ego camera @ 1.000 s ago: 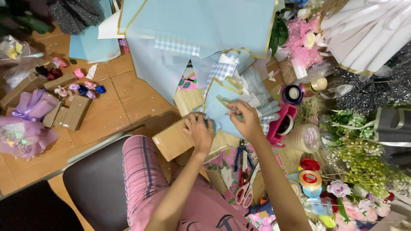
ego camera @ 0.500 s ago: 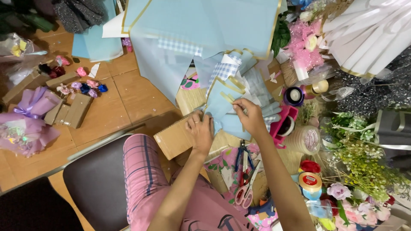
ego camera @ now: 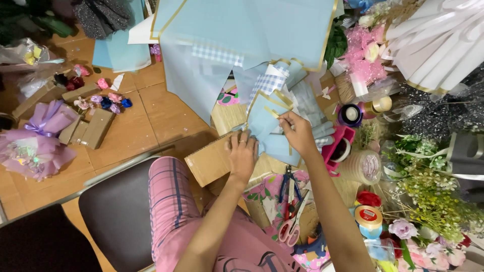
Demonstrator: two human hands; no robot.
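Pinching folded blue paper [ego camera: 264,118], right hand [ego camera: 297,133]; left hand [ego camera: 243,153] pressing flat.

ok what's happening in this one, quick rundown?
A person seated on a dark chair is working a piece of light blue wrapping paper with a gold edge. The left hand presses flat where the paper lies on a cardboard box, while the right hand pinches the paper's gold-trimmed edge between its fingertips. Pink-handled scissors and pliers lie untouched just below the hands. Tape rolls, artificial flowers and a finished purple bouquet are scattered around.
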